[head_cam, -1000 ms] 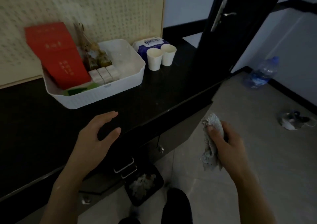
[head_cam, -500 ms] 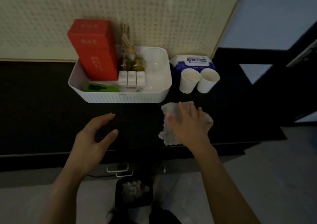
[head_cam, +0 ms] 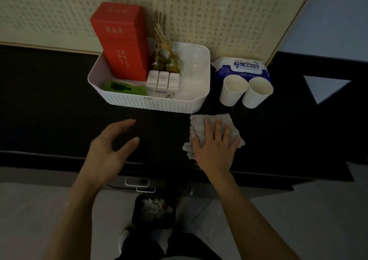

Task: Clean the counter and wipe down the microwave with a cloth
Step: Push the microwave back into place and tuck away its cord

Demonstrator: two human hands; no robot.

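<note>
Step in hand looks like wiping the table w/ the cloth. To do it well: keep the palm flat and the pressure even, sweep in long overlapping passes along the dark top, and steer clear of the two cups and the bin just behind (cups look light, easy to knock over). Prob. lift or shift those to reach underneath.

Right hand lies flat on the cloth, fingers spread apart and pressing it to the table near the front edge, not gripping. Left hand hovers over bare table, fingers loosely apart and curved, holding nothing. Microwave not in view.
</note>
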